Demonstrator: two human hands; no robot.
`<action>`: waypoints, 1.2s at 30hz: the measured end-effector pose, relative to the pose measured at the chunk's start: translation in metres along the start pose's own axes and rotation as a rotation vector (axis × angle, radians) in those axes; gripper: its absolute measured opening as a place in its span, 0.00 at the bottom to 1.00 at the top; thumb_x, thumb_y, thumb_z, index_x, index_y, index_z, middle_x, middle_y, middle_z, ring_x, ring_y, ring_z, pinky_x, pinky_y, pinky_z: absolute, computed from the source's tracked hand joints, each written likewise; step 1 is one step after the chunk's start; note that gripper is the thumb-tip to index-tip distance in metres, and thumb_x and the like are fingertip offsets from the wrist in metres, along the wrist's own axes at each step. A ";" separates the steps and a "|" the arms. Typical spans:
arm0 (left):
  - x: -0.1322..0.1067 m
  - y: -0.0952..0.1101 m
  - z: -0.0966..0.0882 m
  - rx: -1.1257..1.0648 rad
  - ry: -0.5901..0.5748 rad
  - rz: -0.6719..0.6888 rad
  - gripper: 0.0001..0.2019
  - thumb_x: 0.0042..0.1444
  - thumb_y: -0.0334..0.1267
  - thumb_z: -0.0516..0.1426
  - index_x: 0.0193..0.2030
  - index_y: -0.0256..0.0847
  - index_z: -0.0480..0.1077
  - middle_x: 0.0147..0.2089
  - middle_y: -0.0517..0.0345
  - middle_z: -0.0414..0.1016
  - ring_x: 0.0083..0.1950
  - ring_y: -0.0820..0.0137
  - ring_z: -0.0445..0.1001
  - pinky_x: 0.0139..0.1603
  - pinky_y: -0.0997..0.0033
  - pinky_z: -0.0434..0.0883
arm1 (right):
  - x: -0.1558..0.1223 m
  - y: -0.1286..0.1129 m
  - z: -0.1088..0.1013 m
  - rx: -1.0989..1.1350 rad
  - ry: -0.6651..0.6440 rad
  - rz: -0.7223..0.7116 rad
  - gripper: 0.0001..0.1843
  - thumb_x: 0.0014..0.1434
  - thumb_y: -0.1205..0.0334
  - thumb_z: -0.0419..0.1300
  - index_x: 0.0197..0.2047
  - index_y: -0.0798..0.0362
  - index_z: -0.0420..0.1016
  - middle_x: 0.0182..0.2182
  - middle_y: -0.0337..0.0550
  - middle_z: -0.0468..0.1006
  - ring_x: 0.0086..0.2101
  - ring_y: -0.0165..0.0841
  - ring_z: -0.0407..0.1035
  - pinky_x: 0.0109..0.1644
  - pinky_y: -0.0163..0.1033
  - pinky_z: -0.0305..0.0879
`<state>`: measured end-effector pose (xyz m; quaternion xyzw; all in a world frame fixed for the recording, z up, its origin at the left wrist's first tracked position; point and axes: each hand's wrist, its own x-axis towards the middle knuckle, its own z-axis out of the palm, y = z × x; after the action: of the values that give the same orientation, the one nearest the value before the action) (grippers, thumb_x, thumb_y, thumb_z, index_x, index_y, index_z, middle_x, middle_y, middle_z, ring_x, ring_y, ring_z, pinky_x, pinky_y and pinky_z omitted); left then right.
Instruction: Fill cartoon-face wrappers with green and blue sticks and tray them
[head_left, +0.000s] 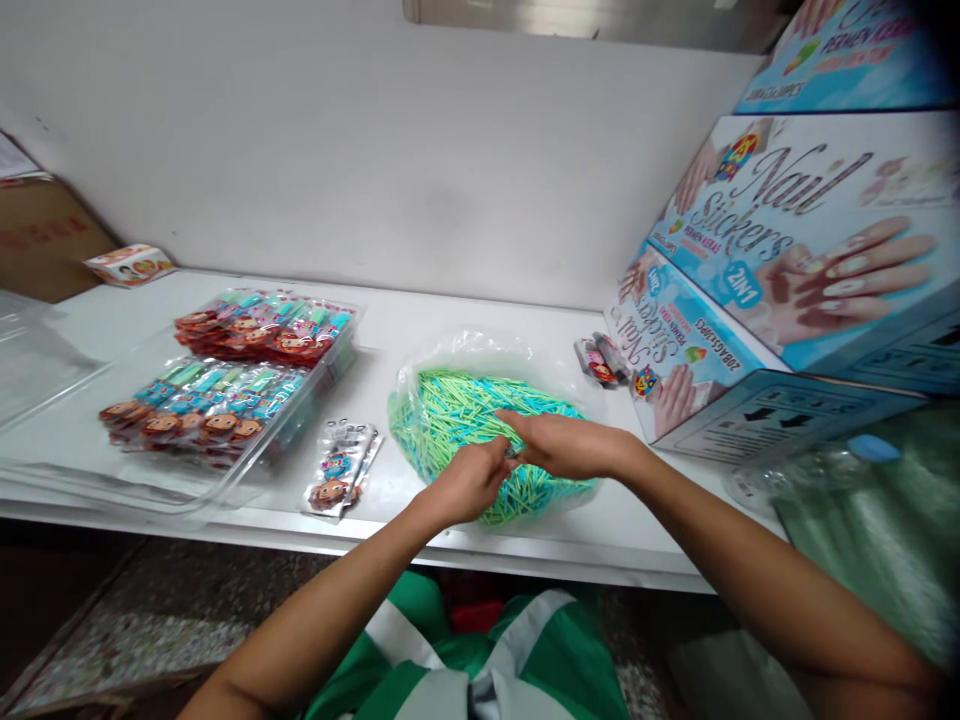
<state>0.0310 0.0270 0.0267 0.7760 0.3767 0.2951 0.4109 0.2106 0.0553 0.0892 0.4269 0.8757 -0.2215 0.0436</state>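
Head view: left hand (pixel 474 482) and right hand (pixel 564 446) meet above the near part of an open clear bag (pixel 491 352) filled with thin green and blue sticks (pixel 450 410). Bag sits mid tabletop (pixel 622 540), near the front edge. Left grip: fingers bunched together, pointing at the right hand. Right grip: fingers extended, lying over the sticks, thumb side near the left fingertips. Small greyish bit shows between the hands, too small to identify; can't tell whether either grip is clamped on it, or whether the hands touch the sticks.

Left of bag: a few loose packets (pixel 337 470) with a cartoon face, flat on the tabletop, just beside a clear tray (pixel 300 415). Tray carries two rows of similar packets, back row (pixel 262 325) and front row (pixel 199 410). Far left: small orange-white box (pixel 131 264) against a brown carton (pixel 52 235).

Right: small dark packet pile (pixel 601 360) beside stacked Nail Stickers boxes (pixel 810 230); clear bottle (pixel 780 478) with blue cap (pixel 874 448) lying near them.
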 end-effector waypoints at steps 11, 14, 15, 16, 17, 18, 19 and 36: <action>-0.003 -0.005 0.009 -0.831 -0.027 -0.311 0.15 0.52 0.47 0.57 0.37 0.37 0.64 0.27 0.57 0.73 0.22 0.75 0.69 0.25 0.75 0.64 | 0.019 0.011 0.013 0.633 0.189 -0.037 0.16 0.57 0.56 0.55 0.46 0.55 0.67 0.22 0.33 0.67 0.23 0.26 0.60 0.26 0.32 0.55; -0.005 -0.010 0.010 -0.904 0.026 -0.359 0.14 0.52 0.46 0.57 0.34 0.35 0.65 0.28 0.57 0.73 0.22 0.75 0.69 0.26 0.75 0.65 | 0.024 0.011 0.029 0.848 0.275 0.038 0.14 0.55 0.53 0.56 0.37 0.56 0.70 0.21 0.33 0.65 0.21 0.24 0.57 0.24 0.32 0.53; -0.007 -0.011 0.011 -0.915 0.017 -0.367 0.14 0.52 0.46 0.57 0.34 0.35 0.65 0.27 0.56 0.73 0.22 0.75 0.69 0.26 0.75 0.65 | 0.025 0.011 0.034 0.896 0.284 0.053 0.14 0.54 0.52 0.57 0.34 0.56 0.71 0.20 0.33 0.64 0.21 0.24 0.56 0.24 0.31 0.52; -0.008 -0.012 0.011 -0.923 0.008 -0.370 0.14 0.52 0.46 0.57 0.34 0.34 0.66 0.27 0.56 0.73 0.22 0.75 0.69 0.26 0.74 0.65 | 0.024 0.011 0.037 0.934 0.294 0.065 0.14 0.54 0.52 0.58 0.32 0.56 0.71 0.20 0.33 0.64 0.21 0.24 0.55 0.23 0.31 0.51; -0.009 -0.013 0.011 -0.931 0.005 -0.372 0.14 0.52 0.46 0.57 0.35 0.34 0.66 0.28 0.56 0.73 0.22 0.75 0.69 0.26 0.74 0.66 | 0.023 0.011 0.041 0.964 0.304 0.074 0.14 0.53 0.52 0.59 0.32 0.56 0.72 0.20 0.33 0.63 0.20 0.23 0.55 0.23 0.32 0.51; -0.010 -0.014 0.012 -0.936 0.010 -0.375 0.14 0.52 0.46 0.57 0.35 0.34 0.66 0.28 0.55 0.73 0.22 0.75 0.69 0.26 0.74 0.66 | 0.022 0.011 0.043 0.985 0.311 0.080 0.14 0.53 0.52 0.59 0.31 0.56 0.72 0.19 0.32 0.63 0.20 0.23 0.54 0.23 0.32 0.50; -0.011 -0.014 0.012 -0.941 0.019 -0.377 0.14 0.52 0.46 0.58 0.35 0.34 0.67 0.28 0.55 0.73 0.22 0.75 0.69 0.26 0.74 0.66 | 0.021 0.010 0.045 0.998 0.315 0.085 0.14 0.52 0.53 0.59 0.31 0.56 0.72 0.19 0.32 0.62 0.20 0.23 0.54 0.23 0.32 0.50; -0.013 -0.015 0.014 -0.967 0.018 -0.344 0.14 0.54 0.45 0.56 0.38 0.34 0.66 0.29 0.55 0.73 0.22 0.75 0.68 0.25 0.74 0.64 | 0.016 0.005 0.055 1.075 0.471 0.086 0.12 0.52 0.55 0.60 0.32 0.56 0.73 0.22 0.35 0.69 0.22 0.25 0.62 0.26 0.33 0.59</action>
<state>0.0291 0.0161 0.0052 0.4212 0.3230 0.3704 0.7622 0.1983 0.0463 0.0338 0.4619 0.6083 -0.5318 -0.3657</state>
